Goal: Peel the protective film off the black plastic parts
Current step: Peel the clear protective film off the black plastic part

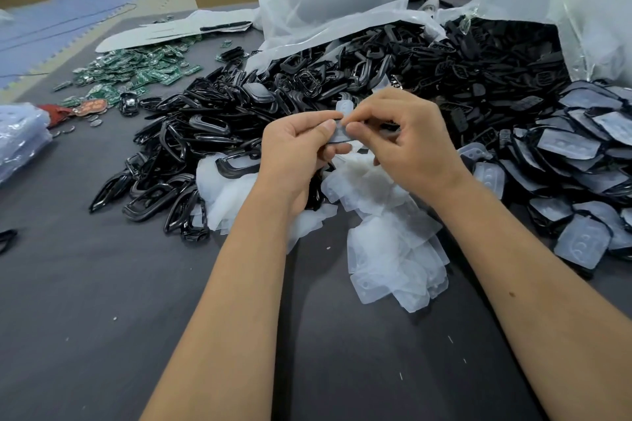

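- The left hand (294, 143) grips a black part (337, 140) in curled fingers, above the table (102, 318), in front of the black pile (219, 120).
- The right hand (400, 143) pinches the film (344, 108) between thumb and forefinger at the part's top edge.
- The part looks light and stiff, likely glossy and slippery; best held by its rim.
- The film looks thin, soft and limp; best lifted from a loose corner.
- Peeled films (390, 243) lie under the wrists; filmed parts (581, 161) wait at the right.
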`<state>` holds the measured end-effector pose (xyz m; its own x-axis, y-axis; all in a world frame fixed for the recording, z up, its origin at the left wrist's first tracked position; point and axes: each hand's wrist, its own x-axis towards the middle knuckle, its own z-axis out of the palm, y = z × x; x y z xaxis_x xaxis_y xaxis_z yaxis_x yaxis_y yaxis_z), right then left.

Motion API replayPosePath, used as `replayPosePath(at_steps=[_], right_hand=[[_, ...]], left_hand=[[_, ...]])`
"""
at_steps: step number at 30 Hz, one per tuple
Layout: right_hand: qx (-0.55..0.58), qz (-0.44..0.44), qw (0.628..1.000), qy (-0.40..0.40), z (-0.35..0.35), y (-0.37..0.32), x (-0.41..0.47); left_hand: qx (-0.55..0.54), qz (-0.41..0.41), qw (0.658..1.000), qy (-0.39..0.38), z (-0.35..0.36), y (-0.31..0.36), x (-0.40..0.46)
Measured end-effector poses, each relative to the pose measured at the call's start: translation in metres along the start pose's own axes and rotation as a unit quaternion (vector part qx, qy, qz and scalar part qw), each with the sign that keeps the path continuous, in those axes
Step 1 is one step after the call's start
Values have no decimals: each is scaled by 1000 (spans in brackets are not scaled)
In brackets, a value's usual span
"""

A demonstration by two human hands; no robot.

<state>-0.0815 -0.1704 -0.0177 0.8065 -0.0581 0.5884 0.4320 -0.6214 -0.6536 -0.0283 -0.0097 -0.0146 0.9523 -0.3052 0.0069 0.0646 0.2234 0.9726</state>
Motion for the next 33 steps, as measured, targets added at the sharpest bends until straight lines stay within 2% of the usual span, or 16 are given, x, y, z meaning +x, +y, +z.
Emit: replayPosePath(at_steps=[3,6,9,11,13,17,20,27,33], right_hand=[[1,-2,999,-43,0,0,-1],[-25,-24,999,-22,3,-2,1],[83,74,992,51,8,-6,3],[167,155,970,89,8,-9,4],[253,227,936,95,6,-10,6],[367,319,873,24,1,-7,6],[404,324,856,0,0,-5,7],[393,296,869,55,5,-3,4],[379,263,886,55,6,-1,3]], left_hand=[[-52,-53,997,30,-5,4,3],[-105,-90,990,14,-7,6,3],[-146,-106,983,-21,-7,7,3],[-148,-86,985,-36,-4,8,2],[-140,-62,988,-30,0,5,1],[-114,-44,992,7,4,4,1],[-113,-35,993,24,5,3,3],[-106,-37,993,40,9,1,4],[-128,-53,990,28,11,0,3]])
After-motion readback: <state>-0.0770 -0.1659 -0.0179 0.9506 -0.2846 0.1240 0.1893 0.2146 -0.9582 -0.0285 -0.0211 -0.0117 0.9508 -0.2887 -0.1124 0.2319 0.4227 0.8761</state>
